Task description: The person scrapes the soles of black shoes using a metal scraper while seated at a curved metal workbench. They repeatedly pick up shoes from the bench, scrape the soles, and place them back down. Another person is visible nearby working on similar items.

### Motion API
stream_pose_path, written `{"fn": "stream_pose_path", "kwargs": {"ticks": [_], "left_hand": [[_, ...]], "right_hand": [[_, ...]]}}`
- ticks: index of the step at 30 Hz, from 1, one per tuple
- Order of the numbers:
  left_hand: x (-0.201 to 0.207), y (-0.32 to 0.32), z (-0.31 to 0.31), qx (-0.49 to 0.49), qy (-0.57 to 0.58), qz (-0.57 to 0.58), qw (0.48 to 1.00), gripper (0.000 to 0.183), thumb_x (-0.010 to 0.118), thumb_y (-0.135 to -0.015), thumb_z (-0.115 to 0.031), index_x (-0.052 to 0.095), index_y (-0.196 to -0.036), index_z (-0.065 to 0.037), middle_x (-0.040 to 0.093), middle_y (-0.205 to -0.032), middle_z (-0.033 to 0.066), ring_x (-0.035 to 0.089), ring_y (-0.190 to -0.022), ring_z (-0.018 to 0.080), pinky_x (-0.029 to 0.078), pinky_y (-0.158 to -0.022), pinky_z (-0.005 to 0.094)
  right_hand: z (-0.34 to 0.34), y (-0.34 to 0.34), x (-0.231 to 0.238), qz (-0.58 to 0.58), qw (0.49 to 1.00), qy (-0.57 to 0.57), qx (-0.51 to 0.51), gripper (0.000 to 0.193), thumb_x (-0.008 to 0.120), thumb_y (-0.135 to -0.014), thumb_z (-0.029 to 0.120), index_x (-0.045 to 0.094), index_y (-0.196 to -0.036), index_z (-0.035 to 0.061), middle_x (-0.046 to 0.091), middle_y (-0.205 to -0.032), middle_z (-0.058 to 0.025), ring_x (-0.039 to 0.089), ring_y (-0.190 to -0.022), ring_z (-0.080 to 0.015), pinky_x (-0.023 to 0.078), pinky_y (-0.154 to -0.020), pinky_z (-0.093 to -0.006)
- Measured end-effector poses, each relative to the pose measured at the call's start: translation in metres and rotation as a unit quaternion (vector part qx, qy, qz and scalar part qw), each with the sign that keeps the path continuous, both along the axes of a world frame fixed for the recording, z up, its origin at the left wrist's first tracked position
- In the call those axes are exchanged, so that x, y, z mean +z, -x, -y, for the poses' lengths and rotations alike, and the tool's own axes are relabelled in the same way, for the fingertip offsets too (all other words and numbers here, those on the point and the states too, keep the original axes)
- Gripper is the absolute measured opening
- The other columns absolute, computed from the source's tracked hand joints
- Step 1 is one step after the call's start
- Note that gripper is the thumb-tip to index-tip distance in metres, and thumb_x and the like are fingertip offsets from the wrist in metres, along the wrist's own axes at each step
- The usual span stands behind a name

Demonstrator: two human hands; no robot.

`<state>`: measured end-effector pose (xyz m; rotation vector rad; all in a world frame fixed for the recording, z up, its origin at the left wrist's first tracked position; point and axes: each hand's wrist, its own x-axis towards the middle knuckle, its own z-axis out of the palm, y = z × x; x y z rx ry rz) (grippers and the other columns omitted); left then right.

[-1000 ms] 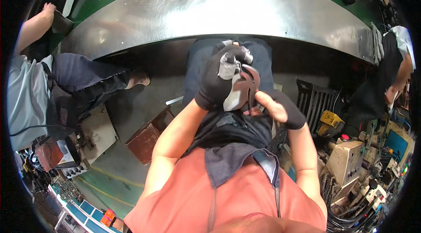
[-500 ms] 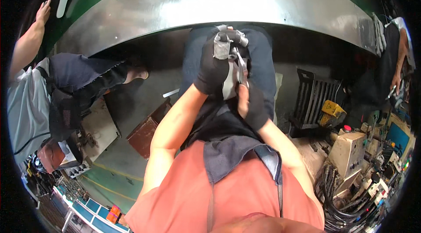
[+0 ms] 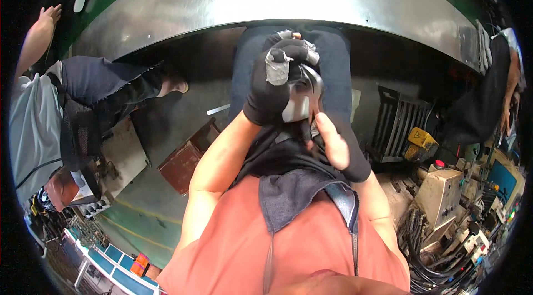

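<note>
Currently, the left hand (image 3: 270, 83), in a black glove with silver tape (image 3: 277, 73) on its digits, is curled tight around the upper end of a brown-and-white piece (image 3: 296, 109). The piece sits between the two hands, above the lap (image 3: 335, 48) and short of the bench (image 3: 222, 3).

Change noted: half a second ago the right hand (image 3: 345, 145) was close in under the left, and the piece showed narrow, nearly edge-on. The right hand now stands lower and further out to the right, and the piece presents a broader face, with a glossy curved strip (image 3: 319, 81) along its right side. The left hand's hold is essentially unaltered.

The right thumb lies at the strip's lower end; its fingers are blurred, and whether they are closed on anything cannot be determined. Nor can it be established whether the strip belongs to the piece or is a separate item.

Assessment: the left hand appears to serve as the fixed hold, the right as the working hand. The handling appears unfinished; neither hand has set the piece down.
</note>
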<state>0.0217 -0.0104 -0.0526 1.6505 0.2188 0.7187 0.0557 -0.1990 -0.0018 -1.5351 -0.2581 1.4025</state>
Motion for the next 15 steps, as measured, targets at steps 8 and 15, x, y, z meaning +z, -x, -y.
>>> {"fn": "stream_pose_path", "kwargs": {"ticks": [8,15], "left_hand": [[-0.001,0.048,0.015,-0.1,0.028,0.035,0.994,0.048,0.053,-0.089,-0.046,0.06,-0.107,-0.002,0.061,-0.115,0.017,0.053,-0.117,0.0327,0.03,-0.108,0.0433],[-0.006,0.106,0.079,-0.053,0.449,-0.122,0.884,0.064,0.059,-0.085,-0.05,0.047,-0.125,-0.001,0.048,-0.132,0.023,0.043,-0.128,0.0366,0.027,-0.11,0.0483]], "right_hand": [[0.032,0.046,-0.044,0.345,0.932,-0.096,0.049,0.023,0.045,-0.096,0.019,0.058,-0.099,0.0001,0.055,-0.078,-0.0206,0.053,-0.07,-0.038,0.042,-0.064,-0.0447],[0.053,0.057,-0.04,0.318,0.939,-0.083,0.105,0.024,0.045,-0.098,0.022,0.057,-0.095,0.001,0.055,-0.077,-0.0158,0.054,-0.068,-0.0305,0.044,-0.064,-0.0406]]}}
